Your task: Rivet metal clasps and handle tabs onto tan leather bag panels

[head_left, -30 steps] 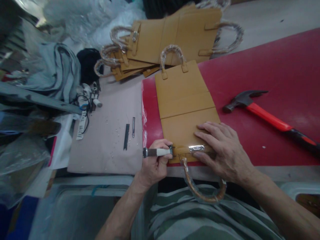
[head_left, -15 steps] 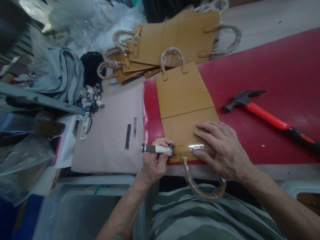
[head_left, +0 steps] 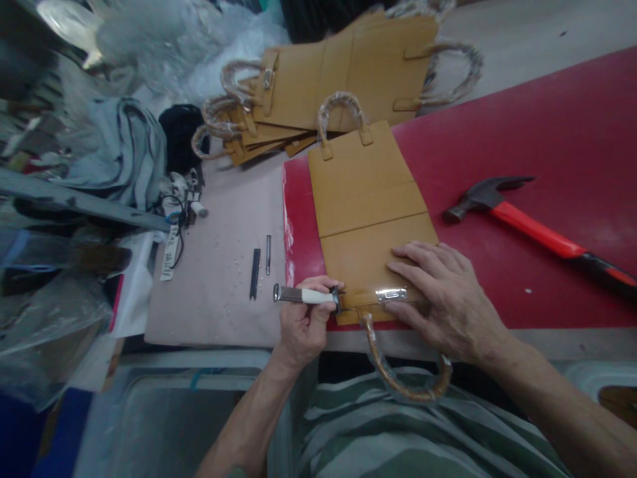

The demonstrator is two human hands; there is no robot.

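Currently, left hand [head_left: 304, 328] clasps tool [head_left: 312, 297] at edge of tan panel [head_left: 365, 255]; right hand [head_left: 445, 302] spread atop.

From here, the tan panel [head_left: 371, 199] under the right fingers [head_left: 415, 265] looks like smooth leather with a low sheen. Just by their tips, a clasp [head_left: 391, 295] gleams like polished metal. On their near side, a brown handle [head_left: 379, 364] glints in crinkled clear plastic [head_left: 428, 394]. The left fingers [head_left: 319, 281] hold a tool [head_left: 312, 297] with a shiny metal end [head_left: 277, 293]. Past the right fingers, the hammer [head_left: 537, 230] pairs a dull metal head [head_left: 478, 198] with a smooth red shaft [head_left: 555, 239], on a faintly glossy mat [head_left: 557, 139].
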